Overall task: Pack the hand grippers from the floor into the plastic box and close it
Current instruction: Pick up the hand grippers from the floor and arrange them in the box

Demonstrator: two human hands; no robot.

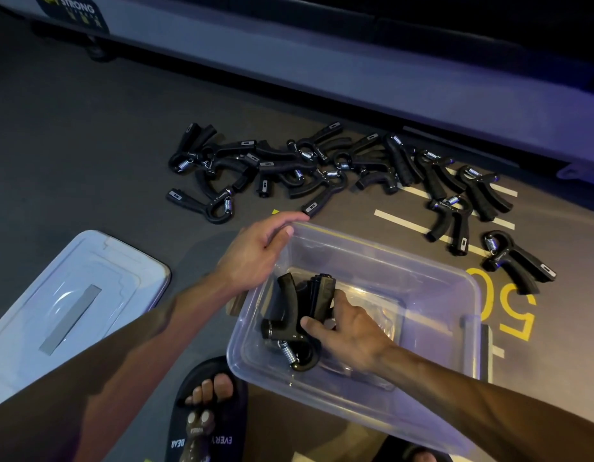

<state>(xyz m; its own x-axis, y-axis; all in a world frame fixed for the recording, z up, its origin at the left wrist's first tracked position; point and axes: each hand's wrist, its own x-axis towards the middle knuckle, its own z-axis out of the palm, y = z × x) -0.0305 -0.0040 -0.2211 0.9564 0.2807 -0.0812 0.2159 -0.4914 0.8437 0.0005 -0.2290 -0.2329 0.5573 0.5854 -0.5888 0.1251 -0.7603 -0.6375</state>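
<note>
Hand grippers, packed lot (299,315): black, spring-loaded, a small cluster lying inside the plastic box (422,388), at its left end, directly under and just left of the right hand (349,331). The right hand reaches down into the box with thumb and fingers curled round the handles of this cluster, gripping it.

Plastic box: clear, rectangular, open-topped, standing on the floor (88,135) between the two forearms. The left hand (258,248) grips its far left corner, fingers over the rim and thumb against the outer wall.

Hand grippers, loose lot (289,161): many of the same black kind, scattered in a tangled row on the floor beyond the left hand's fingertips; the nearest handle end lies just past the index finger. Further pieces (455,215) lie singly beyond and to the right of the right hand, outside the box.

Lid (72,301): translucent, lying flat on the floor, to the left of the left forearm, apart from the box.

Sandalled foot (207,411): below the box, between the forearms.

Floor markings (519,315): yellow and white, to the right of the box.
</note>
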